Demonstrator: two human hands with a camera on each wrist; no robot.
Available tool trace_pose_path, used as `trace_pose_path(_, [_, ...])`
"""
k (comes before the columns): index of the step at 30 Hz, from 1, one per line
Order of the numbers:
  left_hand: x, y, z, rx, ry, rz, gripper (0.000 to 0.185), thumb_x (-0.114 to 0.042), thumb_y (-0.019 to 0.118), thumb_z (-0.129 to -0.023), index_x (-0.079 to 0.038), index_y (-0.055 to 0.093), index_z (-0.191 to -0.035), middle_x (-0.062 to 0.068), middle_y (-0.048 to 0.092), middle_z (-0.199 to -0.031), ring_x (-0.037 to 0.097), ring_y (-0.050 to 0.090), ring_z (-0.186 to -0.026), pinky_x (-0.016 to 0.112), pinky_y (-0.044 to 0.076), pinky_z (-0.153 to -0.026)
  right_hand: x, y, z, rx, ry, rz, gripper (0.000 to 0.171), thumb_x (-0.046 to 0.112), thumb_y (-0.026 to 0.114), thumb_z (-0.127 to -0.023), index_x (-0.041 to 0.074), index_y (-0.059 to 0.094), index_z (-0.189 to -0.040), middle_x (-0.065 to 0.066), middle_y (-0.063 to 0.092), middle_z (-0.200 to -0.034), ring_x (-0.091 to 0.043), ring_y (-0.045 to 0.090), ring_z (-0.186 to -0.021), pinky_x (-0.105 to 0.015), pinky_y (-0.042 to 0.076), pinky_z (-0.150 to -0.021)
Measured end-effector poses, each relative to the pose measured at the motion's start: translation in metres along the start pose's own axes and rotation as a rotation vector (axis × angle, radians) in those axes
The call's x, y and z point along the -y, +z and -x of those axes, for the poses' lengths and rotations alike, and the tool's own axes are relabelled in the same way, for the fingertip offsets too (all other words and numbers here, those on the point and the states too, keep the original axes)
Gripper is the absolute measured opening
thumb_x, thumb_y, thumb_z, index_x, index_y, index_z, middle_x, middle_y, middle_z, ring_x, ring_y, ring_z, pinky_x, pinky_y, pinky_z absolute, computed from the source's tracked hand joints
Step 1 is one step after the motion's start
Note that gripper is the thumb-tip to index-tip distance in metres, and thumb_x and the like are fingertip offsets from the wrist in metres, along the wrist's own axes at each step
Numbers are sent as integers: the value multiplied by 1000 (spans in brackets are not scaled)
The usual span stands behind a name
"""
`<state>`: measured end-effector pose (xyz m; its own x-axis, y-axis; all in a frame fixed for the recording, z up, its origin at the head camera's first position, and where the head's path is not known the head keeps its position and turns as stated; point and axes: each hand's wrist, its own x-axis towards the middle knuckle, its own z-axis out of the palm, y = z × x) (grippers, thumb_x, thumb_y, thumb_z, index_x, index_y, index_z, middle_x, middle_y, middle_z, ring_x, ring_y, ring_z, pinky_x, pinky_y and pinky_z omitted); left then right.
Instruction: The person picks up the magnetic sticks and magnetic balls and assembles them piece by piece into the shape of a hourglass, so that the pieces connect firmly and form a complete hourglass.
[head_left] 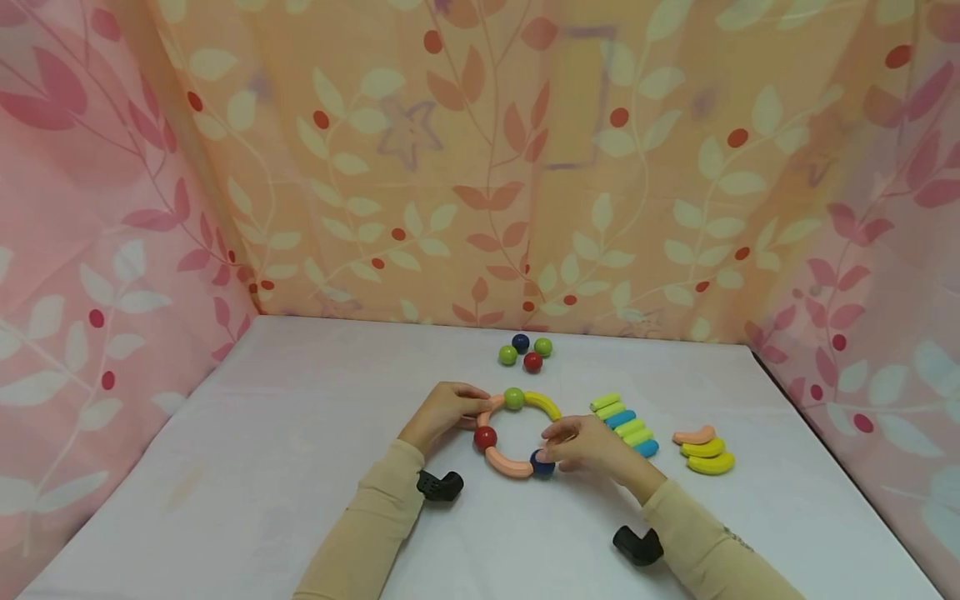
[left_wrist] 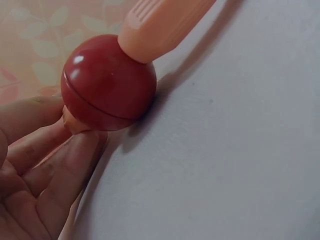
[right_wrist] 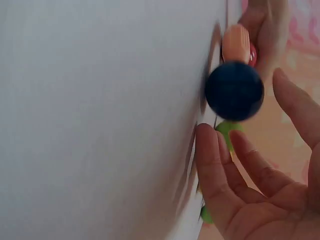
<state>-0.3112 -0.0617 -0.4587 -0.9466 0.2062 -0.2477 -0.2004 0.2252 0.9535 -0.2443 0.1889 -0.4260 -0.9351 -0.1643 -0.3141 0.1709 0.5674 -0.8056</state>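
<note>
On the white table lies a ring of curved sticks and balls. It holds a red ball [head_left: 485, 437], a green ball [head_left: 513, 399], a dark blue ball [head_left: 542, 462], a yellow curved stick [head_left: 543, 404] and pink curved sticks [head_left: 509, 464]. My left hand [head_left: 448, 410] pinches the pink stick between the red and green balls; the left wrist view shows its fingertips just below the red ball [left_wrist: 109, 82]. Beside the dark blue ball [right_wrist: 234, 91], my right hand [head_left: 592, 446] has its fingers spread, with nothing between them in the right wrist view. It hides part of the ring's right side.
Several loose balls [head_left: 532, 362] sit behind the ring. To the right lies a row of short yellow-green and blue sticks [head_left: 624, 418], then a pink curved stick [head_left: 694, 435] and two yellow ones [head_left: 710, 463]. Patterned cloth [head_left: 487, 208] walls the table's back and sides.
</note>
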Motion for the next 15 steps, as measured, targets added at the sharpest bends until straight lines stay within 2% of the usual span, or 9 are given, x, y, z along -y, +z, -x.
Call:
trace_pose_path(3, [-1, -4, 1, 21, -14, -11, 32, -19, 76, -87, -3, 71, -114, 12, 69, -113, 12, 65, -83, 25, 59, -73, 3, 6, 3, 27, -25, 76, 39, 24, 84, -79, 6, 70, -111, -4, 70, -101, -13, 65, -82, -30, 60, -76])
trace_pose_path(6, [-2, -10, 6, 69, -44, -31, 33, -19, 76, -87, -2, 69, -115, 10, 70, -106, 13, 66, -79, 23, 58, -72, 5, 4, 4, 23, -35, 128, 33, 21, 83, -81, 7, 72, -108, -4, 70, -101, -13, 64, -83, -29, 59, -76])
trace_pose_path(11, [-6, -23, 15, 177, -85, -113, 26, -19, 76, -87, 0, 71, -105, 8, 73, -89, 13, 67, -72, 22, 58, -68, 4, -6, 0, -41, -6, 88, 32, 18, 81, -82, 6, 72, -110, -8, 70, -106, -16, 63, -85, -30, 59, -77])
trace_pose_path(13, [-7, -26, 15, 162, -73, -129, 26, -19, 76, -87, 1, 71, -103, 9, 74, -87, 12, 67, -72, 23, 58, -68, 3, -10, -2, -79, 14, 53, 34, 18, 80, -83, 4, 70, -114, -10, 69, -108, -17, 63, -85, -29, 59, -76])
trace_pose_path(15, [-9, -26, 13, 112, -35, -125, 31, -21, 76, -86, 1, 70, -107, 10, 74, -93, 13, 68, -76, 25, 59, -72, 2, -14, -5, -99, 23, 16, 38, 17, 78, -86, 1, 67, -119, -13, 68, -110, -16, 64, -83, -29, 59, -74])
